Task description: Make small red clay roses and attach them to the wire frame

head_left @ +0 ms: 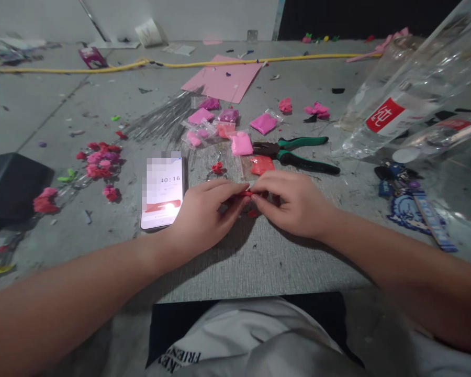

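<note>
Between my two hands a small piece of red clay (246,193) is pinched at the fingertips. My left hand (207,212) holds its left end and my right hand (292,204) its right end, the fingertips nearly touching. A small red clay flower (217,167) on a wire stands just beyond my left hand. An open packet of orange-red clay (262,165) lies just past my right fingers, beside a pink lump (242,143). Part of another red bit shows below my fingertips.
A lit phone (163,193) lies left of my left hand. Green-handled pliers (306,154), clay packets (265,122) and thin wires (160,118) lie beyond. Clay flowers (102,159) are at left; plastic bottles (400,115) and a blue keychain (410,212) at right.
</note>
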A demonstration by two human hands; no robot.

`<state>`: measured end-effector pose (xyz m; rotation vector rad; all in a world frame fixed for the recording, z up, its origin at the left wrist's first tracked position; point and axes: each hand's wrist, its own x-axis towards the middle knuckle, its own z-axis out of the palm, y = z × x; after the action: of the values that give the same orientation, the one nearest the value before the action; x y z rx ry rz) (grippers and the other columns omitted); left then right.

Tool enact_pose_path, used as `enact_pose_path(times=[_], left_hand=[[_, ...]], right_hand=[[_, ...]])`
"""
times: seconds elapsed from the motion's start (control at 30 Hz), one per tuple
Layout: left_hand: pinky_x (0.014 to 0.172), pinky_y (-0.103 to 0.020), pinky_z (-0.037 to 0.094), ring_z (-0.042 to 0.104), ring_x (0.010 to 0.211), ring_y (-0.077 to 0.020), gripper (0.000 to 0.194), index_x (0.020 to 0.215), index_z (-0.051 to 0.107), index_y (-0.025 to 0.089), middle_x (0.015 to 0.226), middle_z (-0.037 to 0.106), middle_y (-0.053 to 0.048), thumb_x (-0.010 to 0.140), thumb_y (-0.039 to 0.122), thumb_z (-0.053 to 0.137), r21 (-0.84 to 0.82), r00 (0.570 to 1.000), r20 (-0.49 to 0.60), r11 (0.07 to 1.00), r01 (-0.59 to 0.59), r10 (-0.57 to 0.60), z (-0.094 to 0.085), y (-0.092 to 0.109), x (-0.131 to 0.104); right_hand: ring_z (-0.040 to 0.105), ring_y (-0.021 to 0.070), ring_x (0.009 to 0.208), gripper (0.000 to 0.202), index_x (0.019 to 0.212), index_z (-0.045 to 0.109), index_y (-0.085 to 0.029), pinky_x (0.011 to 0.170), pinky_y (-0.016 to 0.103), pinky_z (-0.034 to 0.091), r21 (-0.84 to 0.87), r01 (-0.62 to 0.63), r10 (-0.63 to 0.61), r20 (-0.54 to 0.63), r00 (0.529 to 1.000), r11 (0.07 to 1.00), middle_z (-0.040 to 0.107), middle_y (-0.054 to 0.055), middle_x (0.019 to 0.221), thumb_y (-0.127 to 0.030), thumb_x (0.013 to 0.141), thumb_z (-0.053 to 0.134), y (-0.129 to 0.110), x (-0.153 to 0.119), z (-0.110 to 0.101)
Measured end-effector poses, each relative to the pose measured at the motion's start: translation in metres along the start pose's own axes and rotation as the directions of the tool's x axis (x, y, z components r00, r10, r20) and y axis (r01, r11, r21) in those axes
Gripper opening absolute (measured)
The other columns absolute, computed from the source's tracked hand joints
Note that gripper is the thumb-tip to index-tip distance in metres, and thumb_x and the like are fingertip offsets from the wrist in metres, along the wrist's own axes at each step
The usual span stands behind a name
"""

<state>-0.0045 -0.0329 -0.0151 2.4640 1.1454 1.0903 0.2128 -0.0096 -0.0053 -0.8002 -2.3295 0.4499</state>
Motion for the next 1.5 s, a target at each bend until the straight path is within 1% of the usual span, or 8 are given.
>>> enact_pose_path(times=[0.2, 0.37, 0.6, 0.83, 1.0, 1.13, 1.3, 1.5], left_hand=[[0.069, -0.024, 0.052, 0.070, 0.076, -0.0144, 0.014, 0.104, 0.075, 0.014, 0.087, 0.077, -0.004, 0.096, 0.021, 0.067, -0.106, 0.990, 0.094, 0.988, 0.116, -0.106, -0.005, 0.007, 0.001], [0.065, -0.022, 0.051, 0.067, 0.071, -0.0116, 0.007, 0.092, 0.074, 0.015, 0.082, 0.075, -0.002, 0.093, 0.019, 0.068, -0.198, 0.983, 0.116, 0.966, 0.166, -0.145, -0.008, 0.009, 0.003], [0.081, -0.032, 0.058, 0.076, 0.089, -0.0211, 0.024, 0.117, 0.074, 0.015, 0.103, 0.081, -0.008, 0.096, 0.020, 0.064, 0.118, 0.995, -0.006, 0.988, 0.102, -0.102, -0.002, -0.002, 0.000], [0.088, -0.040, 0.063, 0.077, 0.102, -0.0274, 0.019, 0.108, 0.077, 0.014, 0.114, 0.079, -0.011, 0.096, 0.015, 0.061, 0.289, 0.999, 0.032, 0.957, 0.013, -0.023, 0.006, -0.009, 0.001], [0.091, -0.044, 0.063, 0.076, 0.100, -0.0271, 0.023, 0.111, 0.077, 0.012, 0.116, 0.078, -0.013, 0.097, 0.016, 0.059, 0.211, 0.991, 0.134, 0.977, -0.029, 0.001, 0.013, -0.007, 0.000], [0.098, -0.051, 0.059, 0.070, 0.112, -0.0305, 0.022, 0.112, 0.075, 0.013, 0.123, 0.073, -0.017, 0.095, 0.019, 0.063, 0.187, 0.996, 0.083, 0.981, -0.053, 0.038, 0.010, -0.004, -0.003], [0.079, -0.032, 0.061, 0.071, 0.089, -0.0187, 0.015, 0.106, 0.072, 0.017, 0.099, 0.075, -0.009, 0.094, 0.019, 0.064, -0.158, 0.995, -0.010, 0.982, 0.098, -0.101, -0.001, 0.011, -0.003], [0.043, -0.017, 0.044, 0.055, 0.048, -0.0072, 0.012, 0.091, 0.068, 0.017, 0.063, 0.065, 0.002, 0.096, 0.027, 0.065, -0.633, 0.861, 0.246, 0.599, 0.490, -0.444, -0.006, 0.020, 0.001]], right_hand=[[0.057, 0.0137, 0.071, 0.012, 0.085, 0.069, -0.012, 0.067, 0.026, 0.042, 0.040, 0.010, -0.012, 0.043, 0.999, 0.999, 0.066, 0.004, 0.077, -0.014, 0.093, 0.061, 0.001, 0.001, -0.002], [0.051, 0.0115, 0.063, 0.008, 0.080, 0.060, -0.017, 0.059, 0.026, 0.037, 0.100, -0.116, 0.118, -0.009, 0.993, 0.988, 0.060, -0.001, 0.072, -0.014, 0.088, 0.061, 0.002, 0.004, -0.006], [0.049, 0.0145, 0.059, 0.025, 0.077, 0.052, -0.022, 0.061, 0.031, 0.037, 0.171, -0.406, 0.426, -0.104, 0.899, 0.898, 0.052, -0.003, 0.062, -0.026, 0.102, 0.049, 0.021, 0.007, -0.015], [0.064, 0.0174, 0.079, 0.014, 0.093, 0.067, -0.018, 0.069, 0.030, 0.046, 0.076, -0.222, 0.227, -0.055, 0.972, 0.972, 0.072, 0.004, 0.087, -0.027, 0.101, 0.060, 0.010, 0.004, -0.007], [0.067, 0.0174, 0.079, 0.002, 0.090, 0.072, -0.018, 0.069, 0.030, 0.050, 0.125, -0.229, 0.240, -0.086, 0.967, 0.965, 0.075, 0.004, 0.088, -0.020, 0.092, 0.073, 0.008, 0.003, -0.003], [0.064, 0.0145, 0.070, 0.014, 0.083, 0.071, -0.018, 0.063, 0.027, 0.046, 0.186, -0.250, 0.266, -0.067, 0.962, 0.950, 0.073, 0.001, 0.080, -0.028, 0.090, 0.078, 0.009, 0.003, -0.005], [0.060, 0.0128, 0.063, 0.029, 0.080, 0.067, -0.017, 0.060, 0.026, 0.041, 0.178, -0.196, 0.212, -0.073, 0.975, 0.964, 0.067, -0.001, 0.067, -0.038, 0.100, 0.066, 0.007, 0.003, -0.009], [0.069, 0.0154, 0.077, 0.002, 0.093, 0.076, -0.021, 0.071, 0.028, 0.051, 0.179, -0.075, 0.107, -0.180, 0.978, 0.981, 0.077, 0.001, 0.085, -0.022, 0.093, 0.075, -0.003, -0.001, -0.007]])
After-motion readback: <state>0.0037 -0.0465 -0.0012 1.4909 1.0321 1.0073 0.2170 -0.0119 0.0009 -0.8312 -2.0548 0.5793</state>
